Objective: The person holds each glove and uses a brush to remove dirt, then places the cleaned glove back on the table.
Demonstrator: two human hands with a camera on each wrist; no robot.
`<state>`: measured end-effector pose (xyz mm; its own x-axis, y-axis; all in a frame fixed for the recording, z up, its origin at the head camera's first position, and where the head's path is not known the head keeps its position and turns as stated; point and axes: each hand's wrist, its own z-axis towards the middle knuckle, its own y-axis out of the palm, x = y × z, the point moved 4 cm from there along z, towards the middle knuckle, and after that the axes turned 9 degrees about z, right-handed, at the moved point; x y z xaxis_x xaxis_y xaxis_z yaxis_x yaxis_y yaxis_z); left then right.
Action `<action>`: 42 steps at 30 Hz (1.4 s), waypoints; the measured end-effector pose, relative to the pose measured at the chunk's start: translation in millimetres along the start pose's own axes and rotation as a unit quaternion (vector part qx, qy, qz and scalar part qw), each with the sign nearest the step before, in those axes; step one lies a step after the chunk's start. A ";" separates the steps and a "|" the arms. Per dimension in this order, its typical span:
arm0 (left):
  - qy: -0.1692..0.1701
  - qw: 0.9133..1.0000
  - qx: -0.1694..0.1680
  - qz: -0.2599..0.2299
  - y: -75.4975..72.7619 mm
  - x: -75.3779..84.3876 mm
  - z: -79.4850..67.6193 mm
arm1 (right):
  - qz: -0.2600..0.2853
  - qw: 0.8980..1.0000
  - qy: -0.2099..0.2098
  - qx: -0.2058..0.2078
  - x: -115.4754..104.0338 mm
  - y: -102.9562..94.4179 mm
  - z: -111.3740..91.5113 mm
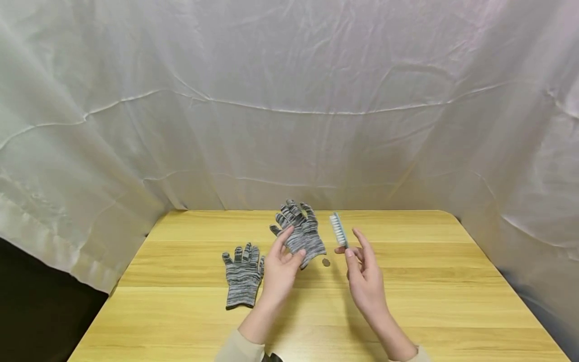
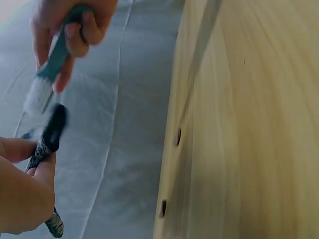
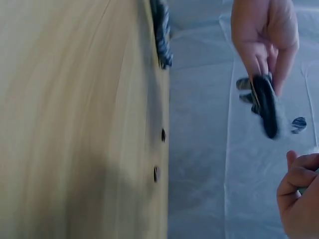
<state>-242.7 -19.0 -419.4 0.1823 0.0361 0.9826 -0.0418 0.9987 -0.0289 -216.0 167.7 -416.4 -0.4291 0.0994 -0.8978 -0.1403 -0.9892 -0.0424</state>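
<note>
My left hand (image 1: 279, 274) pinches a grey-and-black knit glove (image 1: 302, 234) near its cuff, thumb on one side and fingers on the other. In the left wrist view the held glove (image 2: 49, 137) is seen edge-on, raised above the table. To the right, my right hand (image 1: 366, 279) grips a brush (image 1: 338, 230) by its teal handle, white bristles facing left toward the glove. The brush's bristles (image 2: 39, 97) are just apart from the dark cuff in the left wrist view. In the right wrist view my right hand (image 3: 301, 189) mostly hides the brush.
A matching glove (image 1: 239, 281) lies flat on the wooden table (image 1: 434, 296), left of my left hand. A small brown round piece (image 1: 326, 262) sits between the hands; the wrist view shows two small dark pieces (image 2: 179, 136). A pale curtain (image 1: 289, 141) hangs behind the table.
</note>
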 end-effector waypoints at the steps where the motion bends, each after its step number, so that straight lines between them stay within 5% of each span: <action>1: 0.002 1.000 0.000 0.005 -1.9 3.6 -0.3 | -0.032 0.999 -0.041 -0.006 -2.0 -0.3 0.4; 4: 0.003 1.000 -0.013 0.020 -4.9 13.3 -1.8 | -0.111 0.980 -0.164 -0.026 -8.2 3.3 -0.3; 7: -0.002 0.999 -0.040 0.025 -3.9 15.5 -2.6 | -0.145 0.959 -0.237 -0.053 -10.8 9.9 -3.2; 14: 0.019 0.996 -0.085 0.026 2.4 -3.3 2.2 | -0.220 0.937 -0.253 -0.099 -6.6 18.5 -8.9; 22: 0.017 0.996 -0.091 -0.007 1.5 -7.2 4.3 | -0.226 0.941 -0.230 -0.103 0.2 15.7 -7.3; 33: 0.004 0.998 -0.059 0.029 -9.9 -5.5 8.8 | -0.219 0.958 -0.179 -0.048 5.4 -4.4 2.3; 42: 0.010 0.995 -0.095 0.016 -2.1 -5.8 6.1 | -0.149 0.951 -0.257 -0.087 -8.1 11.0 -2.0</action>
<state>-249.7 -21.5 -423.9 0.2028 0.0661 0.9770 0.1378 0.9859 -0.0953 -212.2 155.8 -410.4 -0.7787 0.3734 -0.5041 -0.1929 -0.9071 -0.3740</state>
